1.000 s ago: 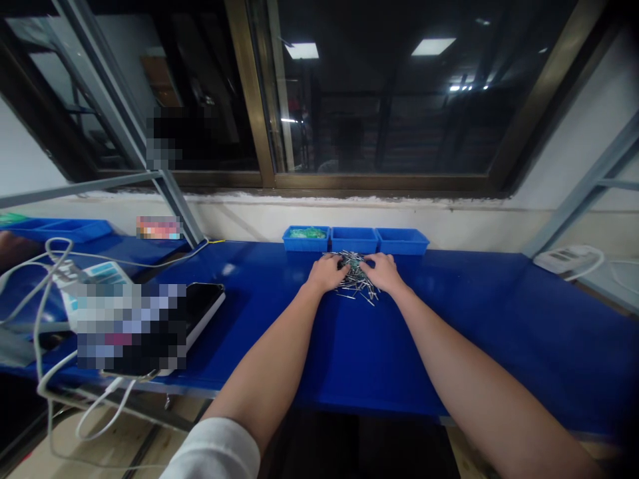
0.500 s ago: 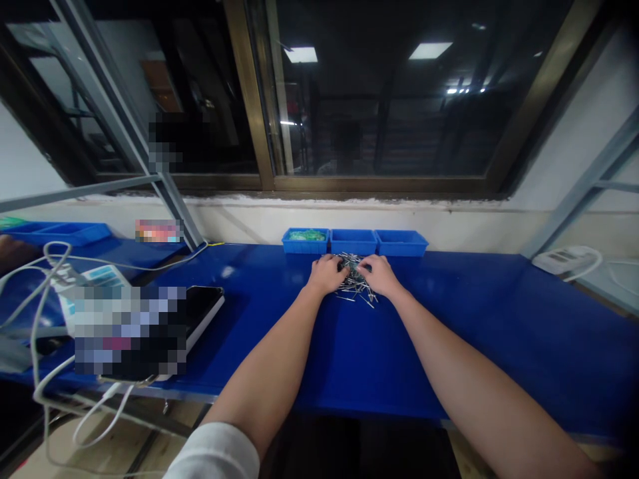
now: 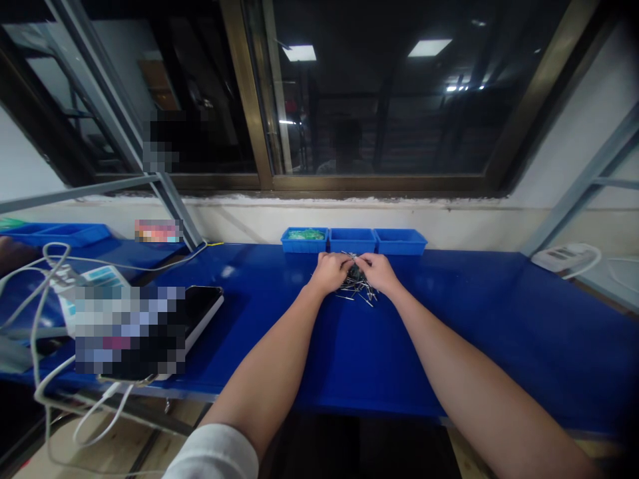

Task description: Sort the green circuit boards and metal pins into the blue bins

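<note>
At the near left, a white charging cable (image 3: pixel 110 391) hangs at the front edge of the blue tabletop (image 3: pixel 369 359). A phone (image 3: pixel 204 299), partly pixelated, lies just beyond. Both sit outside the path of the forearms, so they likely do not obstruct reach.

The left hand (image 3: pixel 330 273) and right hand (image 3: pixel 379 272) flank a loose pile of thin metal pins (image 3: pixel 357 286) at mid-tabletop. Fingers are curled inward, thumbs facing each other over the pile; whether either hand grips a pin cannot be told. This opposed position probably keeps the pile contained and within reach of both thumbs. The hands hide its sides.

Directly behind stand the left bin (image 3: pixel 305 247), middle bin (image 3: pixel 352 242) and right bin (image 3: pixel 400 243), presumably set close for short reach. The left bin holds green pieces (image 3: pixel 305 235). Farther back, a window (image 3: pixel 399 100) spans the wall.
</note>
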{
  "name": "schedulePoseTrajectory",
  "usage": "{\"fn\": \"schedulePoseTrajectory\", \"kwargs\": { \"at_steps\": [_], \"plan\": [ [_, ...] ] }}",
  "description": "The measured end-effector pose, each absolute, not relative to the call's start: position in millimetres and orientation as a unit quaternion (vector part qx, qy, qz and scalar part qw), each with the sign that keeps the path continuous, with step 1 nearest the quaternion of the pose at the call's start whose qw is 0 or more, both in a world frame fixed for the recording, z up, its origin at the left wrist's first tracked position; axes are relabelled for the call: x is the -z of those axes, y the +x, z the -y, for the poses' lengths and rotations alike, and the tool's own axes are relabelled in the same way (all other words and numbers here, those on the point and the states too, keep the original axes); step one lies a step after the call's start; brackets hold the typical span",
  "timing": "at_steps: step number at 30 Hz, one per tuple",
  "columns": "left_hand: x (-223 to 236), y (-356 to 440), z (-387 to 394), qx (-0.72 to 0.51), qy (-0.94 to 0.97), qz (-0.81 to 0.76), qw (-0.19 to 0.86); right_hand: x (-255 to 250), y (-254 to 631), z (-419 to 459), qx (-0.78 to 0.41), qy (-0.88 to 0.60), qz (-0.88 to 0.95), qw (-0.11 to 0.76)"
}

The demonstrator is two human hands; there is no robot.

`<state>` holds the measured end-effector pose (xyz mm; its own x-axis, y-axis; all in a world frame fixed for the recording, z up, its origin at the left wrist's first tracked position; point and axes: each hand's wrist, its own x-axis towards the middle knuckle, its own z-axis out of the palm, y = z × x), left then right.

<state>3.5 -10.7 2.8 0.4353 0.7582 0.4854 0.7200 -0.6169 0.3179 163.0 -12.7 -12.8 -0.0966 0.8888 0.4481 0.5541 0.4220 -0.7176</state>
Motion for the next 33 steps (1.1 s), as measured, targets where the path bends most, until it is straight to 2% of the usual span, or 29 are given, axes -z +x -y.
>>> {"fn": "schedulePoseTrajectory", "kwargs": {
  "at_steps": [7,15,18,21,26,30,33],
  "plan": [
    [0,0,5,-0.343,0.823,-0.452,0.03,15,163,7,-0.285,-0.434,0.658,0.546],
    [1,0,7,-0.351,0.819,-0.45,0.054,10,162,12,-0.327,-0.412,0.625,0.577],
    [-1,0,8,-0.362,0.801,-0.475,0.053,8,161,12,-0.287,-0.451,0.615,0.58],
    [1,-2,7,-0.364,0.784,-0.502,0.042,3,161,7,-0.184,-0.527,0.628,0.542],
    [6,-6,0,-0.345,0.763,-0.545,0.033,-11,162,-7,-0.026,-0.61,0.684,0.398],
    [9,-7,-3,-0.336,0.762,-0.553,0.033,-20,164,-22,0.02,-0.632,0.714,0.301],
    [9,-8,-3,-0.327,0.765,-0.554,0.037,-18,167,-33,-0.001,-0.633,0.733,0.251]
  ]
}}
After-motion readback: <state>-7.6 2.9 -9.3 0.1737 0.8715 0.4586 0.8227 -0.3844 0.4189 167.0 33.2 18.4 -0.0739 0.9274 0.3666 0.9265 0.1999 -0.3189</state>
